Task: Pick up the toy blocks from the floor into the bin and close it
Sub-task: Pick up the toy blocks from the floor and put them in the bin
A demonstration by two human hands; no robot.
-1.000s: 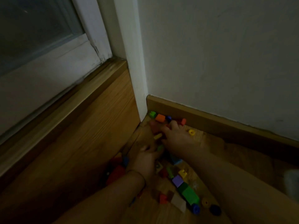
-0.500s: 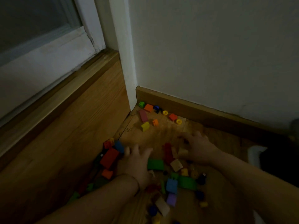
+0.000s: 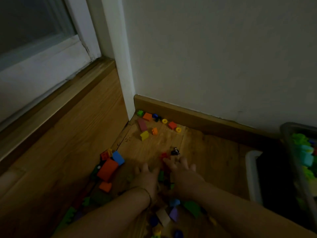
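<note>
While leaning over floor, pressing left hand and right hand onto blocks, fingers straight and apart.

A dim room in a home, seen at a corner. A white corner post is the landmark: left of it a window in a white frame sits above a wooden ledge; right of it runs a plain pale wall with a wooden skirting board. At its foot bright toy blocks strew the wooden floor; far right of it stands a plastic bin of more.
</note>
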